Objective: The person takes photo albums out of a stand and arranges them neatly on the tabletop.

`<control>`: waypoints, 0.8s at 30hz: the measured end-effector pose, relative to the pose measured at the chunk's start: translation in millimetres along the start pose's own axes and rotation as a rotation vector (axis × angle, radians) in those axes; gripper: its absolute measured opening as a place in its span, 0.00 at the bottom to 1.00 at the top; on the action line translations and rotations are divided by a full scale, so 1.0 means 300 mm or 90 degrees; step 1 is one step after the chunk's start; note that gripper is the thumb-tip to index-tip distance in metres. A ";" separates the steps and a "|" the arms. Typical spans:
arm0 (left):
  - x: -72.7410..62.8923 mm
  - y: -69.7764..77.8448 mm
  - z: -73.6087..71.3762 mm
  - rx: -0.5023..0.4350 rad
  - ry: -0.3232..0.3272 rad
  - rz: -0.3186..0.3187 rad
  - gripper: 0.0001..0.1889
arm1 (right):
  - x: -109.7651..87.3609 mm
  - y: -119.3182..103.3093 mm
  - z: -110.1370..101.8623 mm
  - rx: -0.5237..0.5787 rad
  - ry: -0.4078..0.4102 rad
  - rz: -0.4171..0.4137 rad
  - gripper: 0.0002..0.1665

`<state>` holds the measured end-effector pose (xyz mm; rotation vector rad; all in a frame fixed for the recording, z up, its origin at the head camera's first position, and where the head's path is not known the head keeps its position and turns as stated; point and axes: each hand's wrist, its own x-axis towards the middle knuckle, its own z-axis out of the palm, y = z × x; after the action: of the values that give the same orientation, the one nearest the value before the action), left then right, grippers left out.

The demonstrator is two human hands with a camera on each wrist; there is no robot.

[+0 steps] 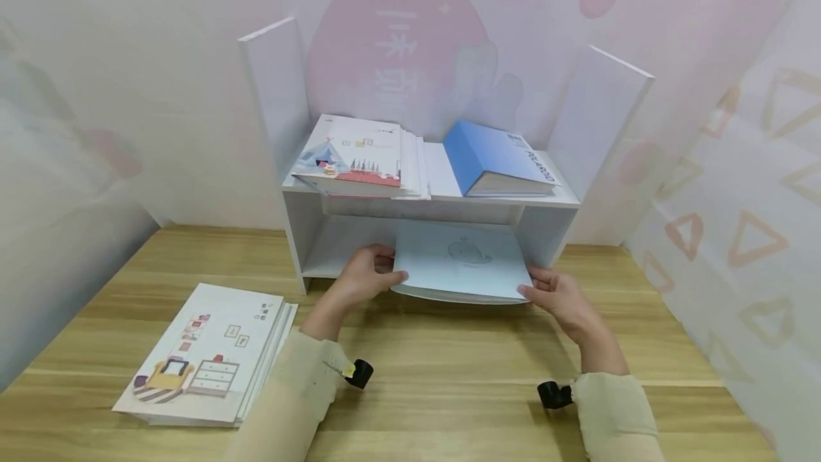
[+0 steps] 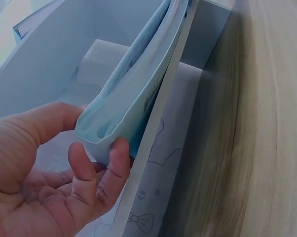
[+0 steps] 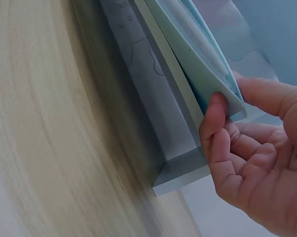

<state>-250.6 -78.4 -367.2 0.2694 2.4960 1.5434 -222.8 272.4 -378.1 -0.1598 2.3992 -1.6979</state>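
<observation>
A pale blue folder (image 1: 458, 259) with a whale drawing lies flat, partly inside the lower compartment of a white desktop shelf (image 1: 507, 201), its front edge jutting out. My left hand (image 1: 368, 276) pinches its left front corner, thumb on top and fingers beneath. At the right front corner, my right hand (image 1: 564, 301) holds it the same way. In the left wrist view the folder (image 2: 133, 94) bows open at the edge, showing sheets inside and a barcode underneath. The right wrist view has the folder's corner (image 3: 207, 69) between thumb and curled fingers, just above the shelf board.
On the upper shelf lie a stack of white illustrated books (image 1: 355, 152) and a blue binder (image 1: 500, 159) marked POLAROID. Another white illustrated stack (image 1: 205, 358) rests on the wooden table (image 1: 449, 391) at left. Tall side panels (image 1: 603, 116) flank the shelf. Patterned cloth hangs behind.
</observation>
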 end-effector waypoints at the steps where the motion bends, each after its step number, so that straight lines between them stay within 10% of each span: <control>1: -0.001 0.000 0.001 -0.001 -0.004 0.001 0.32 | -0.002 0.001 -0.001 0.002 -0.007 0.003 0.42; 24: 0.008 -0.019 -0.008 -0.010 -0.041 0.014 0.37 | -0.015 0.018 -0.011 0.150 -0.078 0.000 0.49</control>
<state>-253.8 -82.2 -371.3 0.3405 2.4399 1.5365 -218.9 278.0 -381.7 -0.2208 2.0939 -1.8937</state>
